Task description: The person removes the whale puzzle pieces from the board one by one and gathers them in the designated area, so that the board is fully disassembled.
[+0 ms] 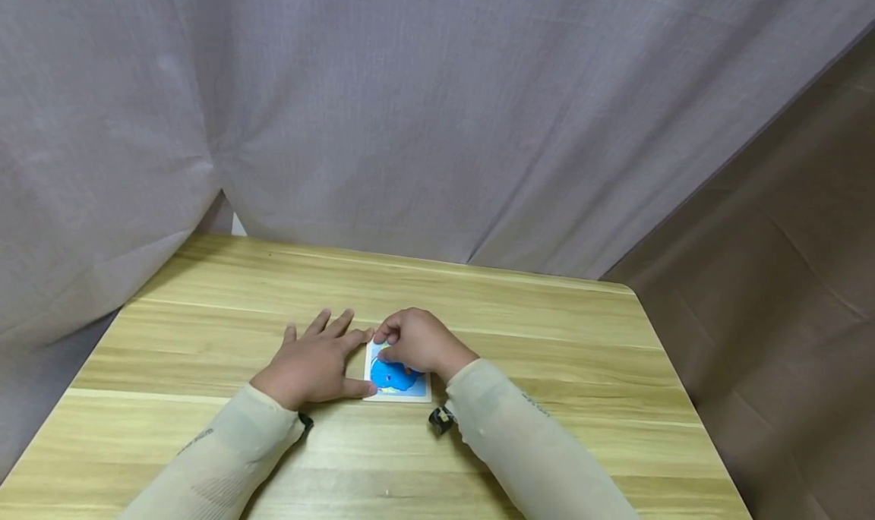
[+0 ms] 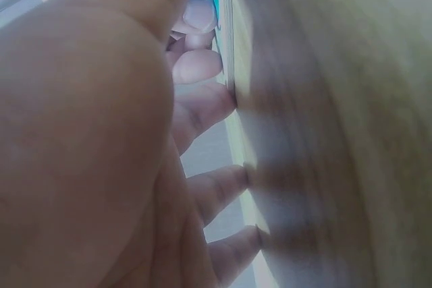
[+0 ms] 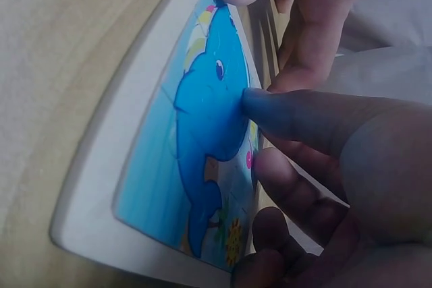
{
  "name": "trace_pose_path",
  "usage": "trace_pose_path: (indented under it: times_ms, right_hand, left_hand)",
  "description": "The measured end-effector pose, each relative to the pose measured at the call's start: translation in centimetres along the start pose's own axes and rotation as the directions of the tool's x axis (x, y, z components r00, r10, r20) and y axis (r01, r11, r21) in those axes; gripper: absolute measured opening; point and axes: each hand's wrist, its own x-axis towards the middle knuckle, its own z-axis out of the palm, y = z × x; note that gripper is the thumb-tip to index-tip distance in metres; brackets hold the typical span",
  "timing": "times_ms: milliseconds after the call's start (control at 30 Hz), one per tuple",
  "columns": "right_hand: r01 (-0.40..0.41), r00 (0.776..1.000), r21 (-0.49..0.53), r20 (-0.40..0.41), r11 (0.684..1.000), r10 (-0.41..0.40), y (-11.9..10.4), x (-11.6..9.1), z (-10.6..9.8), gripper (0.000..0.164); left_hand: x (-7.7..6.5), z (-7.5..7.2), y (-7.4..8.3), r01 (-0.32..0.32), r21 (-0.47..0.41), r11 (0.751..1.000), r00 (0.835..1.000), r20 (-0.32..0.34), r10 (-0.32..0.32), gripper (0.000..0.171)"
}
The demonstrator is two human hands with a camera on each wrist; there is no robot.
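Note:
A small white-bordered picture puzzle board (image 1: 403, 399) lies flat on the wooden table, showing a blue dolphin (image 3: 212, 112) on a light blue ground with thin seam lines. My left hand (image 1: 311, 364) is spread at its left side; the thumb rests on the lower left corner and the index fingertip touches near the upper left corner. Over the upper right part is my right hand (image 1: 424, 345). Its thumb (image 3: 297, 116) presses on the dolphin, while the other fingers bend loosely by the board's edge. The right hand covers part of the picture.
The pale wooden table (image 1: 547, 338) stretches around the board on every side. A grey curtain (image 1: 383, 125) hangs along the back edge and a brown cloth (image 1: 786, 315) falls at the right. Dark wrist straps (image 1: 440, 420) show at both sleeves.

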Motion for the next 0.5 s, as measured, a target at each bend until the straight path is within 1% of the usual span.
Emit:
trace_pose_path:
  times_ms: [267,500]
  right_hand:
    - [0.008,1.0,-0.019,-0.013,1.0,-0.008,0.15,-0.04,0.08,0.013]
    - [0.028,1.0,-0.032,0.009,0.999,-0.028,-0.05,0.18,-0.16,0.011]
  left_hand:
    - [-0.02,-0.04,-0.03,-0.006,0.001,1.0,1.0,-0.01,0.006,0.1]
    - [-0.03,-0.08,0.04,-0.003,-0.002,1.0,1.0,-0.002,0.003,0.099]
